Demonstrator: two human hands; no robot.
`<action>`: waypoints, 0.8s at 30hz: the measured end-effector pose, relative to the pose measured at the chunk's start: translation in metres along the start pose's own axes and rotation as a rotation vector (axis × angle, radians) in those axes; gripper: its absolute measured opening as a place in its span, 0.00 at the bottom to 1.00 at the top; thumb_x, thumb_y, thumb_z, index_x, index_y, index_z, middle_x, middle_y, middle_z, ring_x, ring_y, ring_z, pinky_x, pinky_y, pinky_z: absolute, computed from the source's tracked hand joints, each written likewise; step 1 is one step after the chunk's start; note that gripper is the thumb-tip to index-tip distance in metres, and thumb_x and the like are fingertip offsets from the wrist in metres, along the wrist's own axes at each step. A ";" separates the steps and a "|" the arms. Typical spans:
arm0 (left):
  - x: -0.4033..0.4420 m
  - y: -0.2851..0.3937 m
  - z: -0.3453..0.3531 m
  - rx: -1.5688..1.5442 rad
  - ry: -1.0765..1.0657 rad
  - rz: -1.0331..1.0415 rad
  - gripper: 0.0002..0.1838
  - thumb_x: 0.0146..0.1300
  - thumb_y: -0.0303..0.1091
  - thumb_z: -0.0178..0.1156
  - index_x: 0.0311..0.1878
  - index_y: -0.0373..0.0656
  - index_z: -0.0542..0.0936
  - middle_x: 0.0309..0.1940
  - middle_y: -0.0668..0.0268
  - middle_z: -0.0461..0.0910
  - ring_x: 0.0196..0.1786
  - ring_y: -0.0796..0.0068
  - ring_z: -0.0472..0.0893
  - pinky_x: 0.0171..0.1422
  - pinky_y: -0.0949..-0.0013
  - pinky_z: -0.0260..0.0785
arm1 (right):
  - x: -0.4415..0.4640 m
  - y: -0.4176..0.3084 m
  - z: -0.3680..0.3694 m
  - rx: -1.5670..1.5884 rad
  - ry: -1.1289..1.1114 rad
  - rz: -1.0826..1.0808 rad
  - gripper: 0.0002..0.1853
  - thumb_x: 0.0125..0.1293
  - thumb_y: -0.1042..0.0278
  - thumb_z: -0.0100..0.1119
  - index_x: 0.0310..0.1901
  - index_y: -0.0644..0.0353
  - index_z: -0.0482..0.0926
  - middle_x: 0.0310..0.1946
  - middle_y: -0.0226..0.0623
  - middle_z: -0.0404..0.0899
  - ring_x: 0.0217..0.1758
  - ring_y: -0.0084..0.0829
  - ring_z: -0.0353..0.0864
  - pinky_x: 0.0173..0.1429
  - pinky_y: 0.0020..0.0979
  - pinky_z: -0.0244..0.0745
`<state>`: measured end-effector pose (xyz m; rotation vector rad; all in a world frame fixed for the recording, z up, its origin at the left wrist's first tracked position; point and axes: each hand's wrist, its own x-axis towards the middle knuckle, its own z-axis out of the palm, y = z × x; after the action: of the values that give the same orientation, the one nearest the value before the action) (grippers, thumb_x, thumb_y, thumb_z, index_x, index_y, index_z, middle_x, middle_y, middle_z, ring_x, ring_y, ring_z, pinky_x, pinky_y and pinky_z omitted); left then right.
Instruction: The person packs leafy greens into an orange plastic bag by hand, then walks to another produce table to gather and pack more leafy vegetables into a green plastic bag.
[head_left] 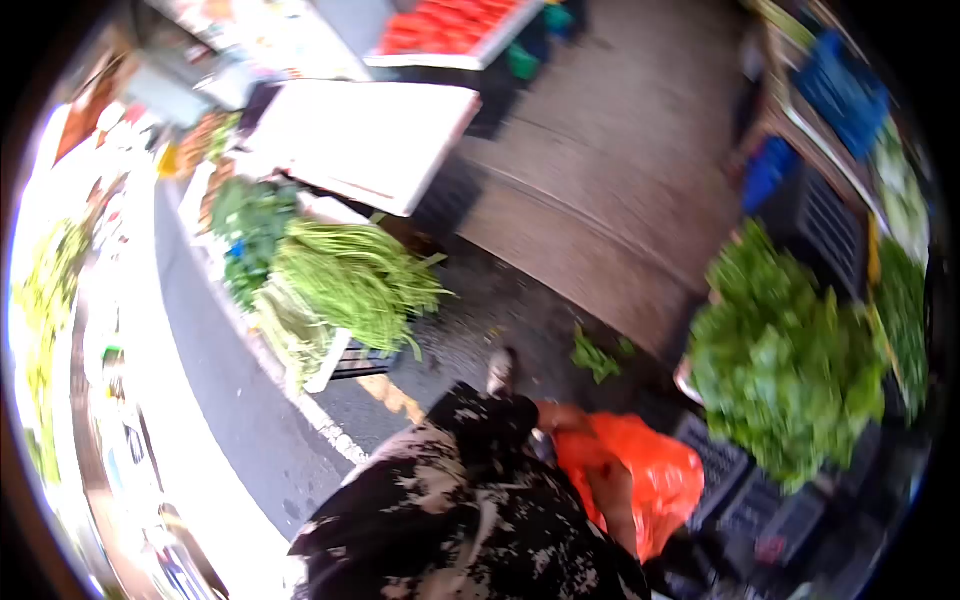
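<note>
An orange-red plastic bag hangs at my front, low and right of the middle of the view. My left hand is closed on the bag's upper left edge. Lying against the near side of the bag, my right hand has its fingers curled on the plastic; blur softens their outline. What the bag contains is hidden. A large heap of leafy green lettuce stands to the right of the bag, apart from both hands.
Black crates sit beside the bag, below the lettuce. Loose green leaves lie on the ground ahead. Long green beans fill a crate at left. Beyond it are a white board and a tray of red produce.
</note>
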<state>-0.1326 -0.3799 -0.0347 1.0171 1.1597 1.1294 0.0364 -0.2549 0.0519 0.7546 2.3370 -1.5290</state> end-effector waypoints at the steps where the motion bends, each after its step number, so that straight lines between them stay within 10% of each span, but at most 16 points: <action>1: -0.021 0.031 -0.014 -0.224 0.086 -0.536 0.22 0.59 0.50 0.54 0.48 0.42 0.77 0.39 0.63 0.79 0.41 0.75 0.75 0.48 0.66 0.69 | 0.010 -0.034 -0.002 -0.010 -0.100 0.067 0.15 0.51 0.67 0.60 0.40 0.64 0.75 0.31 0.48 0.79 0.35 0.39 0.81 0.37 0.34 0.74; 2: -0.033 0.028 -0.023 -0.173 0.270 -0.691 0.25 0.53 0.52 0.59 0.46 0.40 0.77 0.39 0.61 0.79 0.39 0.75 0.76 0.43 0.65 0.70 | 0.025 -0.056 0.007 -0.025 -0.047 -0.096 0.13 0.53 0.68 0.60 0.40 0.64 0.77 0.29 0.38 0.80 0.29 0.27 0.79 0.36 0.28 0.74; 6: -0.106 -0.004 -0.087 0.213 0.618 -0.621 0.24 0.46 0.47 0.62 0.45 0.41 0.77 0.39 0.60 0.80 0.41 0.66 0.79 0.39 0.63 0.73 | 0.069 -0.148 0.024 -0.004 -0.133 -0.025 0.21 0.47 0.63 0.67 0.43 0.62 0.76 0.38 0.41 0.79 0.40 0.33 0.78 0.45 0.34 0.73; 8: -0.142 0.004 -0.110 0.250 0.748 -0.585 0.23 0.46 0.45 0.61 0.44 0.42 0.78 0.39 0.59 0.79 0.42 0.64 0.79 0.42 0.62 0.72 | 0.094 -0.183 0.041 -0.368 -0.011 -0.628 0.41 0.37 0.57 0.74 0.57 0.58 0.68 0.57 0.49 0.66 0.59 0.45 0.66 0.59 0.43 0.64; 12: -0.194 0.059 -0.128 0.334 1.085 -0.372 0.14 0.44 0.36 0.60 0.35 0.41 0.76 0.33 0.57 0.77 0.41 0.56 0.76 0.47 0.62 0.69 | 0.143 -0.223 0.095 -0.553 -0.148 -0.307 0.64 0.27 0.49 0.77 0.68 0.50 0.46 0.68 0.49 0.39 0.70 0.54 0.42 0.68 0.49 0.51; 15: -0.200 0.063 -0.143 0.422 1.175 -0.114 0.11 0.44 0.33 0.62 0.29 0.42 0.72 0.34 0.57 0.75 0.40 0.54 0.75 0.48 0.63 0.69 | 0.193 -0.186 0.137 -0.591 -0.125 -0.303 0.64 0.27 0.49 0.77 0.67 0.51 0.46 0.68 0.50 0.44 0.71 0.52 0.40 0.69 0.49 0.49; 17: -0.207 0.110 -0.136 0.487 1.284 0.136 0.12 0.46 0.33 0.64 0.31 0.42 0.71 0.44 0.55 0.72 0.43 0.56 0.76 0.44 0.63 0.70 | 0.230 -0.173 0.159 -0.602 -0.201 -0.692 0.57 0.39 0.48 0.71 0.68 0.55 0.45 0.65 0.50 0.53 0.70 0.45 0.50 0.70 0.46 0.46; 20: -0.220 0.139 -0.127 0.591 1.139 0.113 0.11 0.46 0.32 0.64 0.31 0.43 0.72 0.47 0.56 0.71 0.41 0.56 0.77 0.41 0.63 0.71 | 0.254 -0.130 0.193 0.312 -0.150 -0.711 0.26 0.67 0.58 0.45 0.64 0.55 0.54 0.60 0.38 0.62 0.59 0.33 0.66 0.60 0.37 0.66; 23: -0.219 0.067 -0.131 0.686 1.220 -0.320 0.08 0.48 0.33 0.59 0.31 0.43 0.72 0.41 0.60 0.74 0.37 0.52 0.77 0.36 0.59 0.71 | 0.249 -0.127 0.172 -0.903 -0.087 -0.896 0.37 0.55 0.62 0.58 0.66 0.48 0.54 0.62 0.51 0.59 0.63 0.47 0.61 0.61 0.41 0.65; 24: -0.224 0.017 -0.134 0.611 1.300 -0.544 0.10 0.48 0.35 0.58 0.33 0.42 0.74 0.38 0.54 0.76 0.37 0.49 0.77 0.36 0.57 0.71 | 0.232 -0.126 0.169 -0.363 -0.132 -0.261 0.44 0.48 0.59 0.64 0.67 0.49 0.53 0.63 0.51 0.58 0.64 0.49 0.61 0.59 0.41 0.65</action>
<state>-0.2774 -0.5957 -0.0015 0.1943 2.7313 0.9449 -0.2383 -0.3813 -0.0297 0.2631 2.5825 -1.1447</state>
